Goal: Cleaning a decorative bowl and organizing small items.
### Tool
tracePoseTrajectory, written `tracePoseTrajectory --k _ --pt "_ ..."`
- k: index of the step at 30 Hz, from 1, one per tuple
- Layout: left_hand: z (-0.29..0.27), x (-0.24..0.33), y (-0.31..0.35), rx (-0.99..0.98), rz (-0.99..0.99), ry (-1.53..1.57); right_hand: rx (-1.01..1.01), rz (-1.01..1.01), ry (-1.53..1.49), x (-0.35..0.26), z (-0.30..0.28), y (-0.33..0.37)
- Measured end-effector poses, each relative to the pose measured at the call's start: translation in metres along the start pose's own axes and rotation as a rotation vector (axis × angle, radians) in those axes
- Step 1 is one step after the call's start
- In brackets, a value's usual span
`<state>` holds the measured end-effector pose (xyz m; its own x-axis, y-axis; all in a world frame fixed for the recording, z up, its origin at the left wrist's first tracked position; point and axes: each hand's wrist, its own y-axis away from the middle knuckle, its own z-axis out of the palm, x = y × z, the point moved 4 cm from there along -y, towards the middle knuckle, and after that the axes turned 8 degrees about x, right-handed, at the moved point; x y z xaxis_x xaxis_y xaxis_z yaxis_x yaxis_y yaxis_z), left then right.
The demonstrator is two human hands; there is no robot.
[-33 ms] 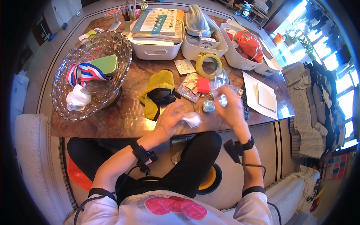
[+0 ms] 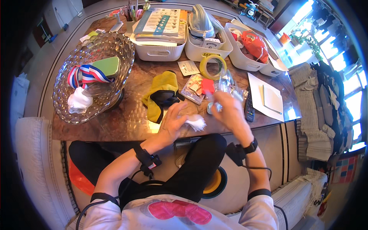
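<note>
Head view: the white tuft [image 2: 197, 122] lies by the near edge of the counter [image 2: 96, 132], against the thumb side of the left hand [image 2: 171, 122]. Its long axis runs from that hand toward the counter's right end, so the left grip is much the nearer. Those fingers are bent and slightly spread; whether they pinch the tuft I cannot tell.

The right hand [image 2: 226, 108] hangs farther from the near edge, beyond the tuft's free end and rightward of it. It is blurred (a pale smear sits at its fingertips), so I cannot tell whether that grip is clamped on anything or apart. Just beside its thumb, partly hidden, is the blue case [image 2: 209, 109]; the red block [image 2: 207, 84] lies beyond the fingers, toward the far edge.

Nothing stands between tuft and right hand except that case, off to the far side. A packet [image 2: 191, 92] and the yellow cloth [image 2: 159, 86] lie beyond the left hand, with the tape [image 2: 203, 66] farther back. The remote [image 2: 250, 109] and paper [image 2: 267, 111] lie toward the right end.
</note>
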<state>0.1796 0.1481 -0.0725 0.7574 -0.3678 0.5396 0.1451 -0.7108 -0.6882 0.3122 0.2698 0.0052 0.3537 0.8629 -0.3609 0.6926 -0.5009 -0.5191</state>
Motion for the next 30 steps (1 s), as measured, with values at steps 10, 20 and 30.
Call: tracePoseTrajectory --k 10,20,30 --pt "0.006 0.004 -0.005 -0.083 0.108 -0.079 -0.494 0.318 -0.602 0.007 0.047 0.004" --pt "0.006 -0.001 -0.007 -0.085 0.105 -0.022 -0.024 0.726 0.146 0.126 0.012 0.018" --pt "0.002 0.001 -0.01 -0.051 0.078 -0.059 0.149 0.623 -0.175 0.082 0.002 0.01"
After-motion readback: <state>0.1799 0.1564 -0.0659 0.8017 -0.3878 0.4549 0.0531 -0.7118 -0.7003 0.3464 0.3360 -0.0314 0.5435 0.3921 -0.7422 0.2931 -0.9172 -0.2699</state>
